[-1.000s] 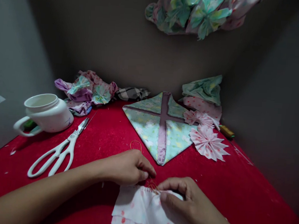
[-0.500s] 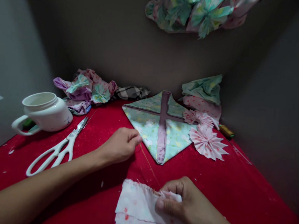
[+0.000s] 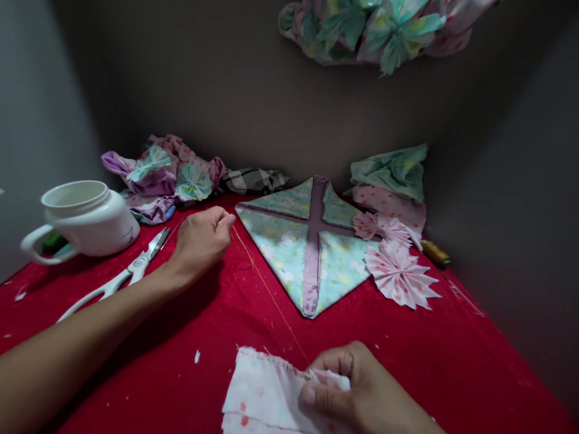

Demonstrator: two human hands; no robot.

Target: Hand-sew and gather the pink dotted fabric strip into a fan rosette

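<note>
My left hand (image 3: 202, 243) is closed in a pinch on an orange thread (image 3: 273, 297); any needle between its fingertips is too small to make out. The thread runs taut down to the gathered top edge of a white cloth with red dots (image 3: 267, 402). My right hand (image 3: 343, 388) pinches that cloth at its upper right corner, near the front of the red table. Beyond both hands lies a green floral fabric square (image 3: 277, 243) with a purple cross strip. Pink dotted pleated fans (image 3: 402, 276) rest on its right corner.
White-handled scissors (image 3: 138, 268) lie left of my left hand, partly behind my forearm. A white mug (image 3: 88, 221) stands at the left. Crumpled fabrics (image 3: 165, 174) and green cloth (image 3: 393, 172) lie along the wall, with a thread spool (image 3: 434, 253) at right. Fabric flowers (image 3: 397, 25) hang above.
My left hand has moved away to the upper left, drawing out a longer stretch of thread. My right hand and the dotted cloth have stayed in place.
</note>
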